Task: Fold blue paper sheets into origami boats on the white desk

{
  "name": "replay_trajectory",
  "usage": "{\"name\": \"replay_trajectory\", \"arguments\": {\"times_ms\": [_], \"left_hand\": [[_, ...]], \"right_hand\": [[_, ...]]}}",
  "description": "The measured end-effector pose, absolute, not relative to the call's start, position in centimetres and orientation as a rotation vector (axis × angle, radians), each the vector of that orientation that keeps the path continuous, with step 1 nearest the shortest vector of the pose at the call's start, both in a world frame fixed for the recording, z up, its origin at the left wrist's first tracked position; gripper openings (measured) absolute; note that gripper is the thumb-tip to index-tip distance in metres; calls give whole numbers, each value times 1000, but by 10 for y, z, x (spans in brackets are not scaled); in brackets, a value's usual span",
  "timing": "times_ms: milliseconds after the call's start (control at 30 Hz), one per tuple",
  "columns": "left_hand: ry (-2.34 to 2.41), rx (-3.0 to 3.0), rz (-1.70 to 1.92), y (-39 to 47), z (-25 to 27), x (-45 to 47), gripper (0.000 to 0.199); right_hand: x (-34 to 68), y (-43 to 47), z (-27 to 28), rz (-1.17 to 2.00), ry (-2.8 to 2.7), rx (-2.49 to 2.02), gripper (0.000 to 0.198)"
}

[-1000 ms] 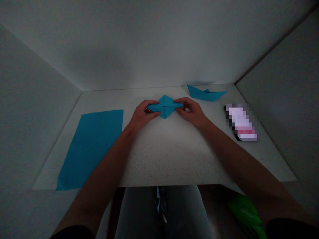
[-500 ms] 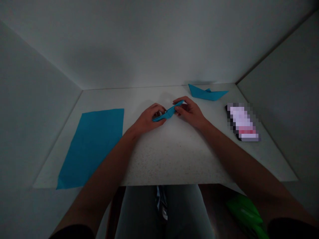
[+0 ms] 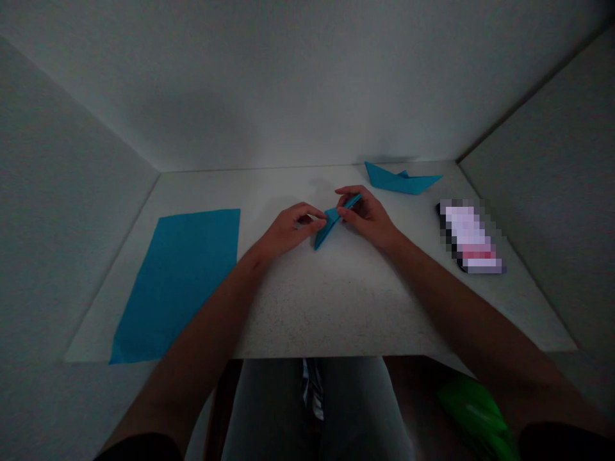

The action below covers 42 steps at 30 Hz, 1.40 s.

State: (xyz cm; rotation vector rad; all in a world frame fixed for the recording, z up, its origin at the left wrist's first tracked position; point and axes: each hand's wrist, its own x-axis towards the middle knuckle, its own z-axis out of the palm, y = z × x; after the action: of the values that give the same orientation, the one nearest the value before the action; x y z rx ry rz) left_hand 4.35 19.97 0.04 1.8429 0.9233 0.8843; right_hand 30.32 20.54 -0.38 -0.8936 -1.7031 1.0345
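While a sheet (image 3: 180, 275) lies near left on the worktop (image 3: 312, 307), the right hand (image 3: 375, 216) pinches the folded paper (image 3: 330, 224) at mid-worktop, left hand (image 3: 288, 229) touching its edge, grip unclear, boat (image 3: 401, 183) behind, rear right.

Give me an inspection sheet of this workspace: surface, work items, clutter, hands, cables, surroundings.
Surface: white table, dark specks toward the front.
Work items: folded blue paper between the hands; boat-shaped blue paper at the back, right of center; blue sheet lying at left.
Clutter: phone-like item at right, its face pixelated.
Left hand: thumb and fingers at the folded paper; firm grip or light touch, cannot tell.
Right hand: pinching the folded paper's far end.
Cables: nothing seen.
Surroundings: pale walls behind and both sides; green item below table level, right.
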Motion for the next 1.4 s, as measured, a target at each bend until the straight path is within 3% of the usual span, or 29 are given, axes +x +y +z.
{"name": "replay_trajectory", "arguments": {"times_ms": [200,700,967,1233,1400], "left_hand": [[901,1723,937,190,0,48,56],[923,1930,961,197,-6,46,41],[1086,1837,1144,203,-5,43,28],[1039,1607,1244,209,-5,46,17],[1056,1539,1216,209,-6,45,15]], "right_hand": [[295,198,-3,1043,-1817,-852,54],[296,198,-12,920,-1894,-796,81],[302,203,-9,819,-1955,-927,43],[297,206,-12,962,-1849,-892,47],[300,204,-8,1098,-1757,-863,31]]}}
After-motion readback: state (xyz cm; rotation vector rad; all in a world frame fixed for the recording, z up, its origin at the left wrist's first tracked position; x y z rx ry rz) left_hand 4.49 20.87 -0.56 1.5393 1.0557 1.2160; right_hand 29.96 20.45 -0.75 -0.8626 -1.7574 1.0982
